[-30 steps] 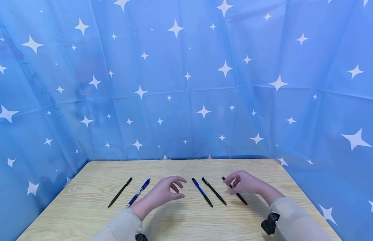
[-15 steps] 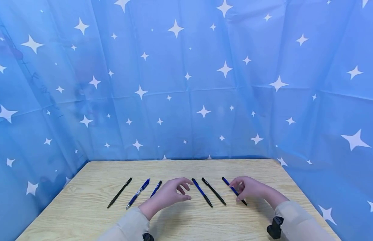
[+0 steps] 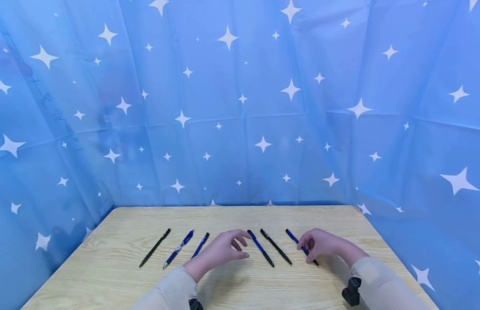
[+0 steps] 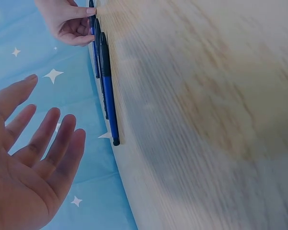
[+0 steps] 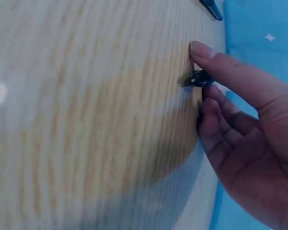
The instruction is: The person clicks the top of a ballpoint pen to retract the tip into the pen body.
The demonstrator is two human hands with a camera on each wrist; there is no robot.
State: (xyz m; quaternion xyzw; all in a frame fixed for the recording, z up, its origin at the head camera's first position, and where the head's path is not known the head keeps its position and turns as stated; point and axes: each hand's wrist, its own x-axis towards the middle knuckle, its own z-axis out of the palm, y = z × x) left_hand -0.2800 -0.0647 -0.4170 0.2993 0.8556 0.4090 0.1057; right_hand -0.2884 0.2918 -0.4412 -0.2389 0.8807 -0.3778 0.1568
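Note:
My right hand (image 3: 319, 243) is lowered at the rightmost pen, a blue one with a black tip (image 3: 291, 234). In the right wrist view, thumb and fingers are curled round this pen (image 5: 201, 78) close to the tabletop. My left hand (image 3: 224, 249) hovers over the table with fingers loosely bent and nothing in them. Nearest to its fingertips lies a blue-and-black pen (image 3: 261, 249), with a black pen (image 3: 276, 247) on its right. Behind my left wrist, another blue pen (image 3: 201, 244) is partly hidden.
On the left of the wooden table (image 3: 88, 280) lie a black pen (image 3: 154, 248) and a blue pen with a white patterned barrel (image 3: 178, 249). A blue curtain with white stars (image 3: 240, 163) hangs behind the table and along its sides.
My right hand has come down and to the right onto the rightmost pen. My left hand has shifted slightly right, uncovering part of the blue pen behind it. The pens have not moved.

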